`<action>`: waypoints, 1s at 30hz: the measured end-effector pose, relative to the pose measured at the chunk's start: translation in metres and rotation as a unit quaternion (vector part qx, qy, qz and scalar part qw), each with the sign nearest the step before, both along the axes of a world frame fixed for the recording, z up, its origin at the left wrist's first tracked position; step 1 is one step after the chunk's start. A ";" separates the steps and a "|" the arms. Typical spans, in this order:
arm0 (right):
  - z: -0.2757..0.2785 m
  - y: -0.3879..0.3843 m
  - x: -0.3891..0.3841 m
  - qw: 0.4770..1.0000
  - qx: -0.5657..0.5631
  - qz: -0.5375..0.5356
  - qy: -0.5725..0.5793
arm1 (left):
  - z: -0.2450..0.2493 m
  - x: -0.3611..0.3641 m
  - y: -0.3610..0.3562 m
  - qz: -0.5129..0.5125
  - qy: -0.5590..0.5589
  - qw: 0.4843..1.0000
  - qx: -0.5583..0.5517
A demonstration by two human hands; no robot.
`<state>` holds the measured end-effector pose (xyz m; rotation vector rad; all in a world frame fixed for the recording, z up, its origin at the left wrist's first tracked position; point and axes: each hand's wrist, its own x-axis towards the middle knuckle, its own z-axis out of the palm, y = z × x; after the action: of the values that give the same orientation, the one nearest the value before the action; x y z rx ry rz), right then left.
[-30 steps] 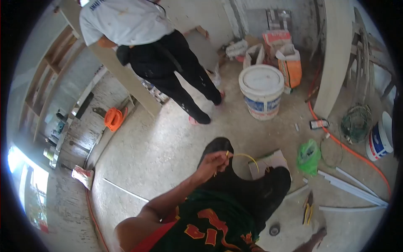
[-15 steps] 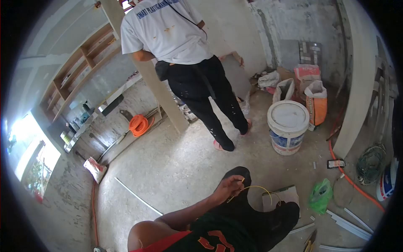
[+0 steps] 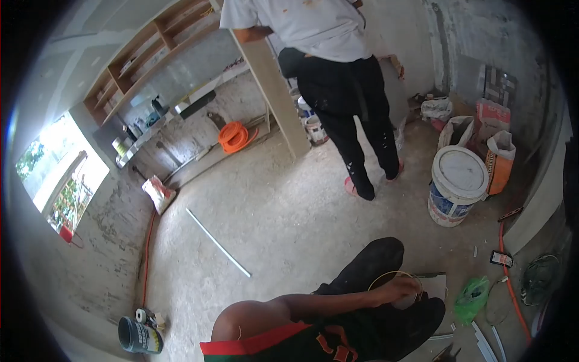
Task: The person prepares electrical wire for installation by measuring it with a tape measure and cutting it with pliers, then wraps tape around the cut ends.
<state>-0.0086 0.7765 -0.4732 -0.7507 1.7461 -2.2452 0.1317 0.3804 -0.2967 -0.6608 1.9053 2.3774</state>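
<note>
My left hand (image 3: 397, 291) reaches across my lap to the right knee of my dark trousers (image 3: 368, 265). Its fingers are curled closed around a thin yellow wire (image 3: 379, 277), which arches over the hand in a loose loop. Part of the wire is hidden behind the fingers, near the knee. Beyond the knee, a flat pale board (image 3: 435, 282) lies on the floor. My right hand does not appear in this view.
A person in a white shirt (image 3: 319, 27) stands ahead, facing away. To the right are a lidded bucket (image 3: 461, 175), sacks (image 3: 500, 160), a green plastic bag (image 3: 470, 300) and white strips (image 3: 482, 342). A long white strip (image 3: 217, 242) and an orange hose coil (image 3: 235, 137) lie leftward.
My left hand has moved right and down, from above the left knee to beside the right knee, carrying the yellow wire. The view has swung left, bringing a dark bucket into sight.
</note>
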 end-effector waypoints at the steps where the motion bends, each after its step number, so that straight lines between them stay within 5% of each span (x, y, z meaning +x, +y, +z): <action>1: -0.023 -0.018 -0.016 0.989 -0.047 0.122 0.068 | -0.014 -0.006 0.010 -0.013 0.049 0.998 -0.025; 2: 0.052 -0.077 0.021 0.954 -0.109 -0.039 -0.278 | -0.023 -0.008 0.016 -0.026 0.098 0.994 -0.052; 4: 0.074 -0.137 0.028 0.954 -0.139 0.099 -0.246 | -0.021 -0.010 0.025 -0.028 0.101 0.991 -0.088; 6: 0.099 -0.178 0.037 0.991 0.112 0.074 -0.023 | -0.012 -0.007 0.030 -0.038 0.080 0.994 -0.071; 8: 0.142 -0.224 0.060 0.992 0.101 0.079 -0.019 | -0.001 0.000 0.024 -0.063 0.032 0.997 -0.009; 14: 0.184 -0.273 0.099 0.970 0.174 0.120 0.121 | -0.009 0.016 0.010 0.144 0.060 0.986 0.054; 19: 0.181 -0.276 0.082 0.926 0.281 0.206 0.144 | -0.031 0.025 0.000 0.135 0.060 0.985 0.086; 22: 0.181 -0.283 0.091 0.908 0.301 0.077 0.282 | -0.032 0.033 -0.011 0.091 0.045 0.983 0.152; 28: 0.178 -0.292 0.099 0.889 0.325 0.109 0.304 | -0.020 0.038 -0.013 0.133 0.023 0.976 0.171; 30: 0.175 -0.291 0.098 0.895 0.354 0.152 0.224 | -0.027 0.037 -0.011 0.150 0.029 0.977 0.146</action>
<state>0.0893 0.4852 -0.2983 -1.2880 2.2294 -1.1388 0.1683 0.3694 -0.3240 -0.9190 1.5160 2.8081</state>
